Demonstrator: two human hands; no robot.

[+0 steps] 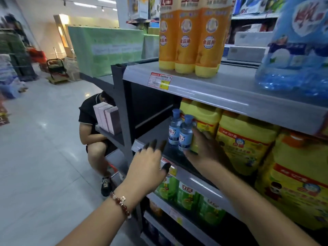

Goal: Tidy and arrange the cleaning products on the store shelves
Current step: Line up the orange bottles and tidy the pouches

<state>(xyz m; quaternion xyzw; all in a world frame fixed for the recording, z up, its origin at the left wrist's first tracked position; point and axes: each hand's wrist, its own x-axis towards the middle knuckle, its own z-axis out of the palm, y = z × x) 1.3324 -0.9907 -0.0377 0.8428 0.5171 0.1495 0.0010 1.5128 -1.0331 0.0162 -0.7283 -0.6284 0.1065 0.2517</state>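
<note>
Small clear-blue plastic bottles with blue caps (180, 131), two in number, are shown upright and touching one another on the dark middle shelf (152, 134) of a grey metal store rack, just left of a row of large yellow detergent jugs (245, 141). The nearer bottle is gripped by the right hand (204, 148), whose fingers are curled round its right side and whose thumb is placed low at its front. The left hand (147, 167) is held open above the shelf's front edge, fingers spread, dark-painted nails pointing toward the bottles; nothing is held in it. A red beaded bracelet (121, 204) is worn on the left wrist. On the grey top shelf (221, 87) a cluster of tall orange bottles with yellow bases (190, 38) is seen, and a large blue transparent jug (298, 47) to the right. Green bottles (188, 197) are ranged on the shelf below the hands. At the rack's far end a crouching person in black clothing (94, 125) is visible on the pale tiled floor (44, 148).
</note>
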